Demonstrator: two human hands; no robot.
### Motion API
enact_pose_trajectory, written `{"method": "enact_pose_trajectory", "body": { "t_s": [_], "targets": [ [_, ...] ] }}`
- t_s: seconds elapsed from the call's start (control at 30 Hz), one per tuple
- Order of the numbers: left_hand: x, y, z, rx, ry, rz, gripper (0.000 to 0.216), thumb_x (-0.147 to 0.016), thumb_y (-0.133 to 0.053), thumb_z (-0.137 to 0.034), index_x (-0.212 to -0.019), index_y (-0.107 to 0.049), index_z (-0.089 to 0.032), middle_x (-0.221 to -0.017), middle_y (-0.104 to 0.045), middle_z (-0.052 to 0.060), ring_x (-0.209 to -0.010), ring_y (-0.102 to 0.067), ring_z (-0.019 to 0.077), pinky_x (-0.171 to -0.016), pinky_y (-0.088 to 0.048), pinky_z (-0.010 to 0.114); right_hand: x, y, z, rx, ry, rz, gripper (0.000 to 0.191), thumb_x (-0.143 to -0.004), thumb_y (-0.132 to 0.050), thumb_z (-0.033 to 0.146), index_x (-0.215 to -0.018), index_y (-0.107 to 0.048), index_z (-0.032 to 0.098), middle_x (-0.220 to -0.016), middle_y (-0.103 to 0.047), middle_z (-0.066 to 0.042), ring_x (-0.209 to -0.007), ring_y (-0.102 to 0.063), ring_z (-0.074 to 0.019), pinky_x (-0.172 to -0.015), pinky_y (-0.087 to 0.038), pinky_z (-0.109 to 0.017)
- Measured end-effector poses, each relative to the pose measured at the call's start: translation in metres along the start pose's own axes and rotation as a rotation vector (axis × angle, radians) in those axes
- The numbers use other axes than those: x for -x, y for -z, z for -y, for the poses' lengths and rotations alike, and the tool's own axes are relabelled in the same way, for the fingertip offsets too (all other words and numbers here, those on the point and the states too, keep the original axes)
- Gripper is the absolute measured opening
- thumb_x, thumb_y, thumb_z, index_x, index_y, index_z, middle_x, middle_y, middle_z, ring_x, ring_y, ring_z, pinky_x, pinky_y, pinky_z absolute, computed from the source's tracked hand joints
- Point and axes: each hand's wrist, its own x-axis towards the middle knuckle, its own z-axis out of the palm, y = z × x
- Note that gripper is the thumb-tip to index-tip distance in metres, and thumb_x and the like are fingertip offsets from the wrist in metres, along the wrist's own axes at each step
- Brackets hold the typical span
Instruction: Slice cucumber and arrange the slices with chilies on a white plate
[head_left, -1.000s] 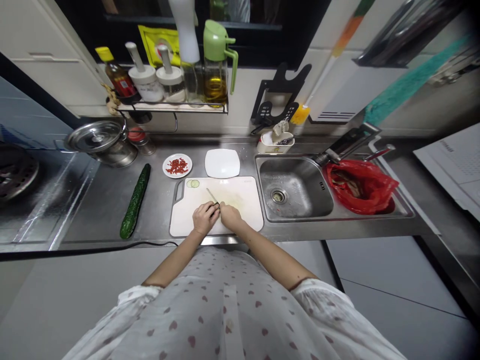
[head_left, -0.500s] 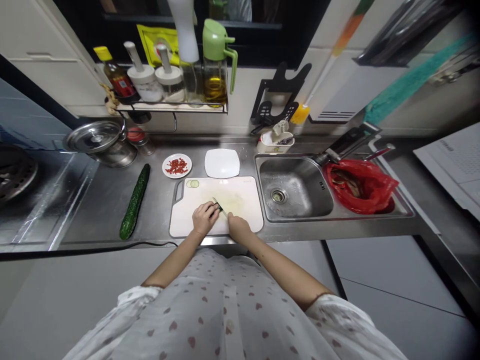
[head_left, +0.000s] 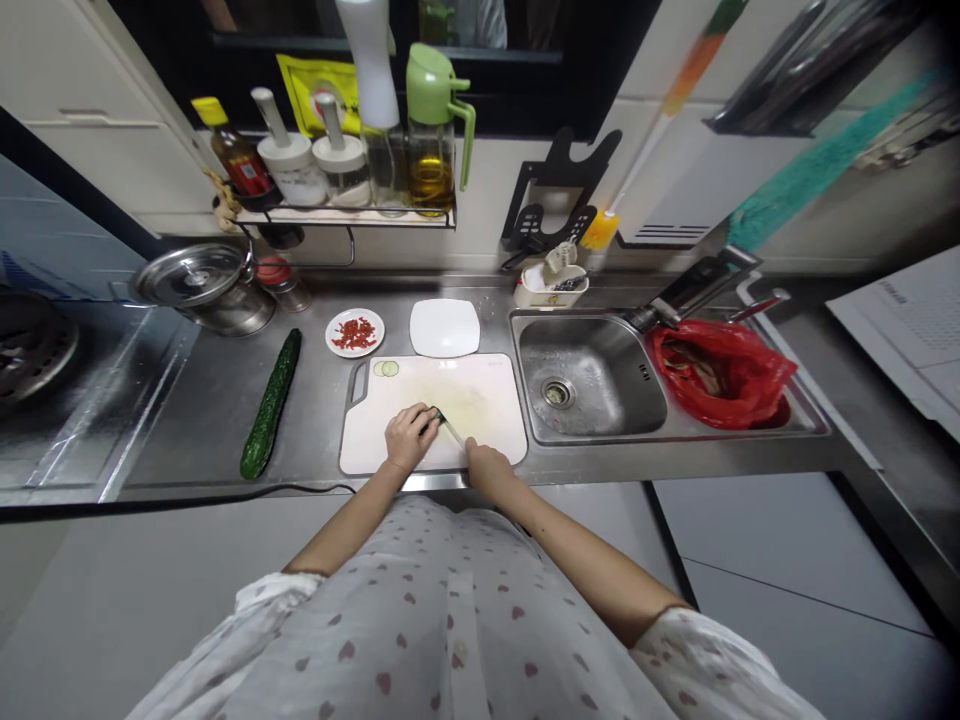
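Note:
My left hand [head_left: 409, 436] is closed over a small dark green piece of cucumber [head_left: 436, 413], pressing it on the white cutting board [head_left: 375, 440]; most of the piece is hidden under the fingers. My right hand [head_left: 489, 468] grips a knife, its handle hidden in the fist. The knife's blade [head_left: 454, 433] points up and left, with its tip at the cucumber piece. Two thin pale cucumber slices [head_left: 386, 369] overlap at the board's upper left corner. A whole cucumber [head_left: 271, 405] lies on the steel counter, left of the board.
Behind the board stand a small plate [head_left: 376, 345] of chopped red bits and a white plate [head_left: 445, 328]. A sink [head_left: 592, 375] lies to the right, with a red plastic bag [head_left: 720, 375] beyond. A lidded steel pot [head_left: 202, 285] and a condiment shelf [head_left: 352, 216] are at the back left.
My right hand has drawn the knife back, a little to the right and toward me. My left hand stays in place on the cucumber piece.

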Motion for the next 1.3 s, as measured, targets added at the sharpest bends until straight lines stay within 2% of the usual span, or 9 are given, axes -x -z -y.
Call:
{"method": "enact_pose_trajectory", "body": {
  "t_s": [0.23, 0.47, 0.73, 0.87, 1.03, 1.13, 1.3],
  "targets": [
    [-0.003, 0.001, 0.0, -0.006, -0.018, -0.028, 0.021, -0.091, -0.054, -0.035, -0.099, -0.07, -0.025, -0.104, -0.069, 0.005, -0.091, -0.063, 0.0179, -0.081, -0.046, 0.03, 0.007, 0.006, -0.006, 0.001, 0.002, 0.023, 0.032, -0.086, -0.042, 0.004, -0.116, -0.049, 0.013, -0.094, -0.068, -0.015, -0.096, -0.066, -0.0236, -0.073, -0.044, -0.028],
    [-0.007, 0.003, 0.001, 0.048, 0.036, -0.017, 0.019, -0.09, -0.056, -0.035, -0.098, -0.069, -0.025, -0.103, -0.069, 0.004, -0.094, -0.063, 0.018, -0.084, -0.048, 0.03, 0.015, 0.02, -0.02, -0.024, 0.01, 0.05, 0.029, -0.085, -0.046, 0.012, -0.113, -0.053, 0.015, -0.1, -0.068, -0.015, -0.094, -0.065, -0.0229, -0.07, -0.042, -0.027],
    [-0.008, 0.004, -0.001, 0.079, 0.116, 0.0, 0.02, -0.09, -0.055, -0.035, -0.1, -0.069, -0.024, -0.103, -0.07, 0.004, -0.096, -0.063, 0.0184, -0.087, -0.047, 0.031, 0.012, 0.029, -0.022, 0.038, -0.053, -0.054, 0.03, -0.091, -0.04, 0.013, -0.118, -0.051, 0.017, -0.095, -0.067, -0.012, -0.091, -0.064, -0.022, -0.073, -0.041, -0.028],
    [-0.008, 0.007, -0.003, 0.069, 0.116, 0.037, 0.02, -0.089, -0.056, -0.036, -0.1, -0.069, -0.025, -0.102, -0.07, 0.005, -0.094, -0.063, 0.0192, -0.086, -0.046, 0.032, 0.008, 0.033, -0.016, 0.091, -0.041, -0.113, 0.032, -0.094, -0.034, 0.014, -0.121, -0.051, 0.021, -0.103, -0.062, -0.011, -0.089, -0.064, -0.0204, -0.074, -0.041, -0.028],
    [-0.009, 0.01, -0.003, 0.01, 0.141, 0.048, 0.02, -0.088, -0.058, -0.04, -0.091, -0.068, -0.023, -0.097, -0.07, 0.006, -0.092, -0.063, 0.0211, -0.083, -0.044, 0.034, 0.001, 0.03, -0.012, 0.13, -0.015, -0.197, 0.035, -0.097, -0.032, 0.019, -0.127, -0.05, 0.023, -0.112, -0.056, -0.012, -0.091, -0.061, -0.0197, -0.075, -0.04, -0.028],
    [-0.008, 0.012, -0.004, 0.012, 0.144, 0.046, 0.021, -0.088, -0.056, -0.041, -0.09, -0.067, -0.023, -0.096, -0.07, 0.006, -0.092, -0.062, 0.0208, -0.082, -0.044, 0.033, -0.002, 0.027, -0.012, 0.127, -0.004, -0.251, 0.037, -0.098, -0.031, 0.021, -0.131, -0.049, 0.023, -0.114, -0.055, -0.013, -0.092, -0.059, -0.0194, -0.078, -0.039, -0.028],
    [-0.004, 0.015, -0.005, 0.02, 0.156, 0.038, 0.023, -0.088, -0.056, -0.043, -0.091, -0.065, -0.022, -0.095, -0.069, 0.006, -0.09, -0.062, 0.0211, -0.082, -0.045, 0.033, -0.008, 0.025, -0.013, 0.134, 0.013, -0.299, 0.036, -0.099, -0.03, 0.021, -0.126, -0.053, 0.021, -0.113, -0.056, -0.012, -0.091, -0.056, -0.019, -0.08, -0.036, -0.029]
  ]
}}
